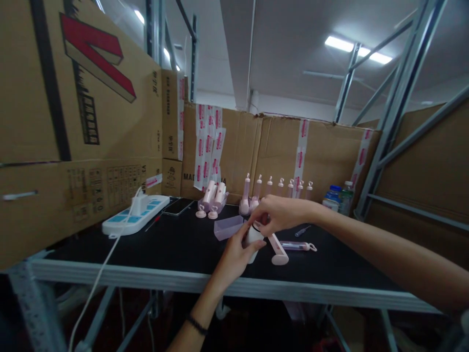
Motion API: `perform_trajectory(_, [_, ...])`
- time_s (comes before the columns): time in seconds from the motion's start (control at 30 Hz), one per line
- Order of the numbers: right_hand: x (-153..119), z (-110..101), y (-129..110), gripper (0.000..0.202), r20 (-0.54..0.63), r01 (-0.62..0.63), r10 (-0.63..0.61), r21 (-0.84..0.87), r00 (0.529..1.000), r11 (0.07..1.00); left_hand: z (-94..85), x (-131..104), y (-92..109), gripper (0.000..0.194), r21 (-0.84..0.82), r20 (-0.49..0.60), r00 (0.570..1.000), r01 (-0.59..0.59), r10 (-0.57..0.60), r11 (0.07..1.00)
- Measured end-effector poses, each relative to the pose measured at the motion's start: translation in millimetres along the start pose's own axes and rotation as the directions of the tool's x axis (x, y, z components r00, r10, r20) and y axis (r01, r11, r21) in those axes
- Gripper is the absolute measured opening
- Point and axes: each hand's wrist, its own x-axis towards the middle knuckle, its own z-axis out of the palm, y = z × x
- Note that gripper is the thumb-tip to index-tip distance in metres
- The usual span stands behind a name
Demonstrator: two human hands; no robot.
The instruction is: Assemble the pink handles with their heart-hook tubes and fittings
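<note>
My left hand is wrapped round a small white bottle just above the front part of the table. From above, my right hand has its fingers closed at the bottle's dark-ringed top; whether they grip a cap or something else there is hidden. Right beside the bottle lies a pale pink T-shaped part. Near it is a clear tube with a pink ring end. A translucent lilac tray stands to the left of my hands.
Several pink tubes with hooked tops stand along the back. Pink cylinders rest in a holder, with two pink caps before it. A white power strip, a phone and bottles also occupy the black table.
</note>
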Motion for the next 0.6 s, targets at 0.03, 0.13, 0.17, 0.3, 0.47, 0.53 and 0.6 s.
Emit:
perform_trajectory(0.03, [-3,0,2,0.033,-0.029,-0.003,0.003,0.012,1.000,1.000,-0.4,0,0,0.049,0.007,-0.008,1.000,-0.006,0.006,1.000])
perform_trajectory(0.13, [-16,4,11,0.024,-0.167,-0.071,0.088,0.103,0.982,0.992,-2.4,0,0,0.036,0.044,-0.059,0.998,-0.006,0.009,0.999])
perform_trajectory(0.17, [-22,7,15,0.023,-0.221,-0.109,0.140,0.149,0.965,0.983,-3.1,0,0,0.034,0.058,-0.082,0.997,-0.005,0.009,0.998])
perform_trajectory(0.3, [-41,36,26,0.018,-0.366,-0.246,0.348,0.298,0.863,0.922,-5.0,-1,0,0.032,0.153,-0.158,0.987,0.013,0.012,0.988])
perform_trajectory(0.47, [-36,104,34,0.014,-0.356,-0.362,0.466,0.321,0.810,0.875,-16.0,0,9,0.037,0.196,-0.242,0.970,0.032,0.017,0.980])
perform_trajectory(0.53, [-27,124,36,0.011,-0.337,-0.405,0.479,0.268,0.811,0.874,-25.3,1,16,0.039,0.157,-0.304,0.952,0.026,0.024,0.987])
perform_trajectory(0.6, [-19,134,35,0.009,-0.325,-0.423,0.476,0.222,0.817,0.878,-35.0,2,23,0.042,0.095,-0.384,0.923,0.007,0.030,0.995])
